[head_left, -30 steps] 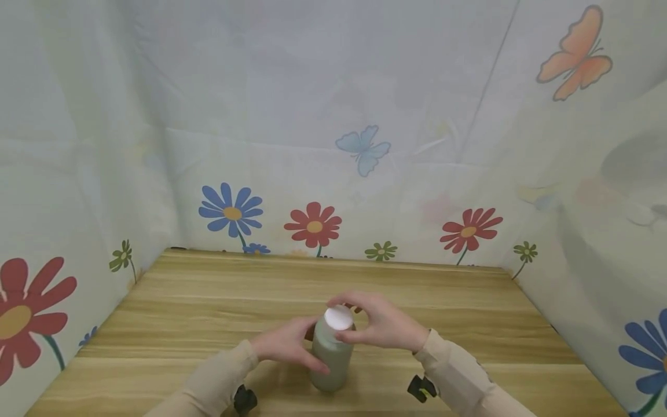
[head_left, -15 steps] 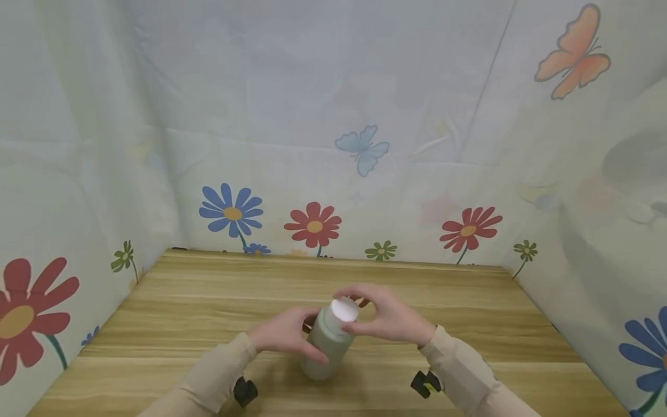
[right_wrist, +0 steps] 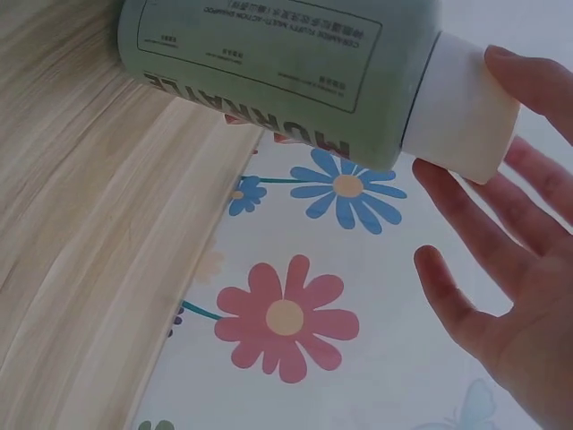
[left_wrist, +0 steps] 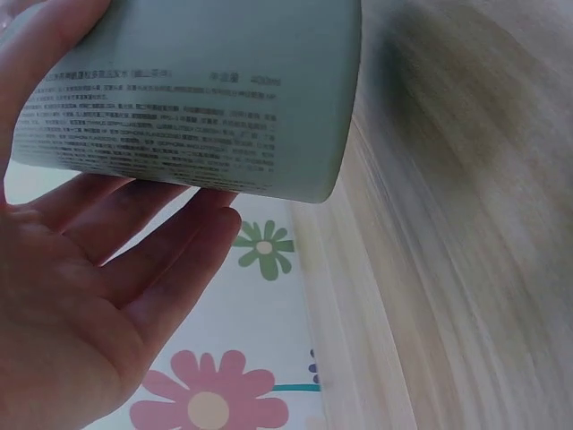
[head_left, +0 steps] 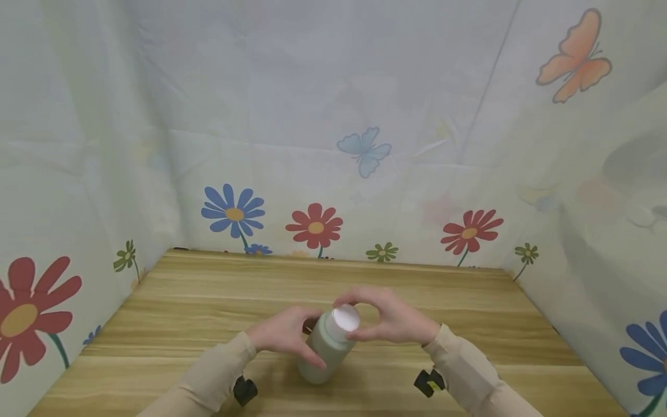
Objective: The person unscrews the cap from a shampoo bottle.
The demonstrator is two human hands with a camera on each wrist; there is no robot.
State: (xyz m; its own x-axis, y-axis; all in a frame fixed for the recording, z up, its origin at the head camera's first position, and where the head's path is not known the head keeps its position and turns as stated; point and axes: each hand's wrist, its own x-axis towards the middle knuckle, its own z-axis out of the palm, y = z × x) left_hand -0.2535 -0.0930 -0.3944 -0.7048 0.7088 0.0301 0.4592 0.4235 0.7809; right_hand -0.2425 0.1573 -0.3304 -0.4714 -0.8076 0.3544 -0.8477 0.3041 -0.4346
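A pale green shampoo bottle [head_left: 324, 351] with a white cap [head_left: 346, 319] is tilted, its top leaning right, over the front middle of the table. My left hand [head_left: 286, 335] holds its body, the thumb on the near side and the fingers behind. With thumb and fingers, my right hand [head_left: 392, 317] pinches the cap. Small print covers the side of the shampoo bottle [left_wrist: 192, 107] in the left wrist view. The right wrist view shows large dark lettering on the body below the cap [right_wrist: 461, 109]; one finger of that hand stands off the cap.
The wood-grain table [head_left: 219, 284] reaches back to a white cloth wall [head_left: 260, 156] printed with flowers and butterflies. Similar cloth rises along the left and right sides. A dark device [head_left: 245, 391] sits at the left wrist, another dark device [head_left: 429, 383] at the right.
The shampoo bottle has gone from nearly upright to leaning, its top moving right and its base left. Both hands moved with it, keeping hold of body and cap.
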